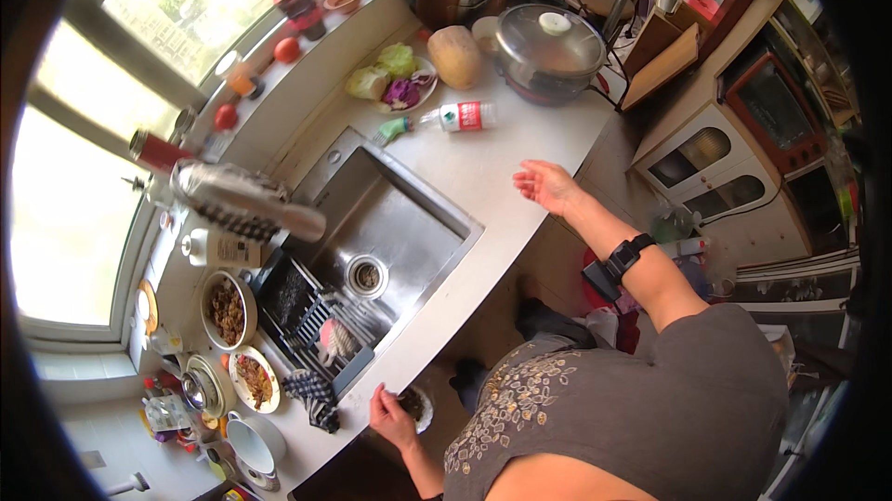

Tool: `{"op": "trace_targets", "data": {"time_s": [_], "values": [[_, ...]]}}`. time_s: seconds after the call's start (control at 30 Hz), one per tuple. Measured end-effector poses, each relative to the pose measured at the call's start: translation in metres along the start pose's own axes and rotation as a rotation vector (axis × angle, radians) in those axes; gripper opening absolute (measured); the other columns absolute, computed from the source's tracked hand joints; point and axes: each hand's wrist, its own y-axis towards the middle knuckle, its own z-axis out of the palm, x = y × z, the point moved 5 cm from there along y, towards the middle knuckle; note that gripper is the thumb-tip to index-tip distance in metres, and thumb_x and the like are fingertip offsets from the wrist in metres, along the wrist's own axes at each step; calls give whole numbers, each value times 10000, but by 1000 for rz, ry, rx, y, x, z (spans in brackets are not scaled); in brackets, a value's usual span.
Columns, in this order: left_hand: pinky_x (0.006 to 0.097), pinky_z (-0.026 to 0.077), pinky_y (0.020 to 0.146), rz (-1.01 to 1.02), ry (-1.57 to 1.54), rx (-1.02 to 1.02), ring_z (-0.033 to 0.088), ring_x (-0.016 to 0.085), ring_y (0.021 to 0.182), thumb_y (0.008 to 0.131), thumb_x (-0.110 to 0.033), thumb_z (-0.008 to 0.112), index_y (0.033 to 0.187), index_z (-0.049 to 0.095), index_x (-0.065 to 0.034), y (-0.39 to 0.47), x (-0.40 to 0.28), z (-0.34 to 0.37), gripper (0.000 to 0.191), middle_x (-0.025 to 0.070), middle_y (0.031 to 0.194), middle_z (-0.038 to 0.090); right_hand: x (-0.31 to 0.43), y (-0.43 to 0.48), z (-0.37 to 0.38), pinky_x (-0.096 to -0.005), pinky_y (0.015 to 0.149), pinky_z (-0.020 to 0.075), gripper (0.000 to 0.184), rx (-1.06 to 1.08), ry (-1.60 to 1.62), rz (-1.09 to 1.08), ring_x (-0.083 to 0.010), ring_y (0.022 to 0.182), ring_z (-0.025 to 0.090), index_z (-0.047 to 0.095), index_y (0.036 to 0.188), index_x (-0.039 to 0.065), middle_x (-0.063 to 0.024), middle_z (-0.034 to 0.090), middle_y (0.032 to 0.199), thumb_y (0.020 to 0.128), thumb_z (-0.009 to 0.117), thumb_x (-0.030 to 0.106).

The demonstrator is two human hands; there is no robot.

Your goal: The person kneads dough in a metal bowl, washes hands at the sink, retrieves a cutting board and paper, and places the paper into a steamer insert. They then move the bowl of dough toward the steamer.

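My right hand [547, 187] hovers over the counter's front edge, its fingers loosely curled and holding nothing. A device is strapped to that forearm. Beyond the hand lies a clear plastic bottle [463, 116] with a red and white label, and a green-handled brush [394, 129] beside it. Near the counter's front edge at lower left is my left hand [392, 419], fingers bent. Right by it shows a white-rimmed container [420, 409] with dark contents; whether I hold it cannot be told. A checkered cloth [311, 396] rests on the counter nearby.
A stainless steel sink [411, 215] holds a drying rack [317, 323] with a pink and white scrubber [338, 338]. Left stand a bowl of food [226, 311], a plate of food [254, 381] and a white pot [256, 444]. Farther back are a squash [454, 57] and a lidded electric pan [550, 51].
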Motion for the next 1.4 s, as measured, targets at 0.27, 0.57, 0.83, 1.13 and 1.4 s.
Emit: {"op": "trace_targets", "data": {"time_s": [0.27,0.57,0.83,1.13,1.4], "values": [[280,490,638,151,65,388,604,151,669,906,-103,634,1091,662,10,-9,-117,144,219,95,791,656,112,50,-23,-389,863,517,367,-33,442,-170,-259,940,638,539,1147,30,-139,647,968,899,680,260],[291,497,619,148,188,496,611,158,672,895,-114,645,1087,675,-4,31,-161,201,224,92,807,665,130,79,-23,-425,851,562,296,-136,496,-255,-325,934,667,556,1039,-125,-230,647,1033,755,486,-84],[320,506,606,260,234,615,635,205,642,884,-139,654,1084,673,-33,63,-178,258,228,123,832,675,175,63,-103,-456,826,583,245,-249,379,-308,-333,904,656,539,952,-100,-196,629,977,721,462,-70],[335,510,612,265,270,578,628,221,641,870,-144,668,1077,675,-34,76,-203,308,234,123,828,671,209,77,-145,-419,772,584,236,-232,289,-290,-299,863,665,572,932,-75,-161,645,967,718,473,-78],[365,515,679,183,288,693,635,254,709,884,-214,660,1113,664,-56,49,-236,369,278,136,872,669,220,96,-100,-349,811,558,246,-271,423,-377,-273,810,677,585,972,-72,-141,665,946,755,471,-88]]}}
